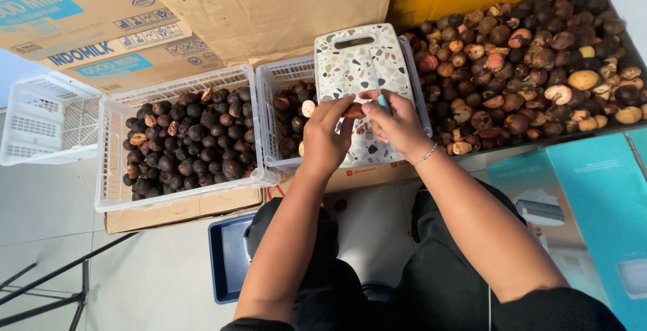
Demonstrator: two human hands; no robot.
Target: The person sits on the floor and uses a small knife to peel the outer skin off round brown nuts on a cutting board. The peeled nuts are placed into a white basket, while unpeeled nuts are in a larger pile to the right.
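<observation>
Centrally, two bare hands meet over a speckled cutting board (364, 55). The left hand (325, 136) pinches a small brown nut (353, 111) between thumb and fingertips, its grip pressed together around the nut's left end. The nut is oval and smooth-looking, its long axis running left to right just above the board's lower part. The right hand (397, 125), a thin bracelet at its wrist, is closed on a slim pale-blue knife (379, 88), whose blade points up and away from the person, toward the board's handle slot.

The board is a rounded white rectangle with terrazzo flecks. It lies across a white plastic lattice basket (283, 78) holding dark round nuts. Left of it sits a second white basket (172, 139), filled with blackish, rough-skinned nuts, and further left a third basket (47, 119). Right of the board, a dark tray (532, 68) carries a heap of brown, tan and split nuts. Three cardboard boxes (269, 4) stand behind. Below, a blue tray (228, 257) rests on the pale tiled floor.
</observation>
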